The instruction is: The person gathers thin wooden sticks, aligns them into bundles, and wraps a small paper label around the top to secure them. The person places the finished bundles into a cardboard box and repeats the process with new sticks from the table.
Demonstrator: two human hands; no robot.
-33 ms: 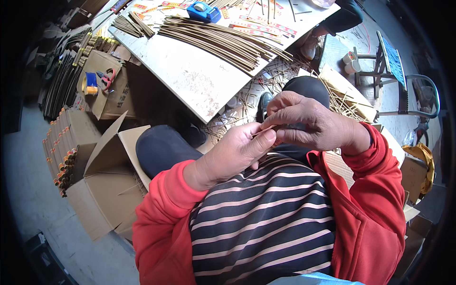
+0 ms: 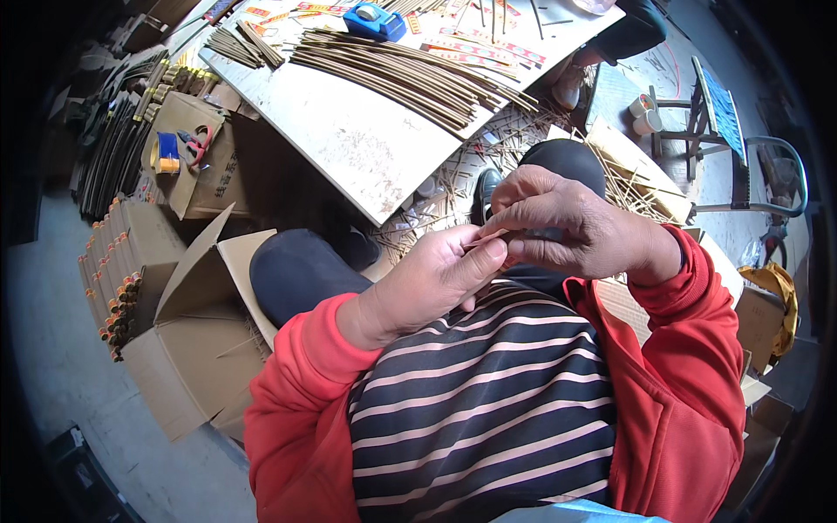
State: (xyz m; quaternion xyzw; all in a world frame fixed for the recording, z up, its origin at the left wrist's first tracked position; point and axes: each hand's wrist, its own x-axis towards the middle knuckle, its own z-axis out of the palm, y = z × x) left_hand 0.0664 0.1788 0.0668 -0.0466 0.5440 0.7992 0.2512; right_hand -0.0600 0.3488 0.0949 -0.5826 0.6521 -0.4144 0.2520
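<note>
In front of my striped top, my two hands meet, fingertips together. My left hand (image 2: 436, 275) is closed, its thumb pressed along a thin reddish-brown strip (image 2: 488, 238) that mostly hides between the fingers. My right hand (image 2: 567, 222) pinches at the far end of this same strip, its thumb and forefinger close to my left thumb tip. The strip's exact kind does not show. Beyond the hands, a bundle of long thin brown sticks (image 2: 392, 74) lies across the white table (image 2: 340, 148), beside a blue tape dispenser (image 2: 375, 22).
At my left stands an open cardboard box (image 2: 187, 357), next to stacked bundles of sticks (image 2: 109, 270). Red-handled scissors (image 2: 199, 146) and a tape roll (image 2: 166, 152) rest on another carton (image 2: 205, 183). Loose sticks (image 2: 623, 179) lie at right, near a chair (image 2: 719, 109). Another person's leg (image 2: 632, 30) shows beyond the table.
</note>
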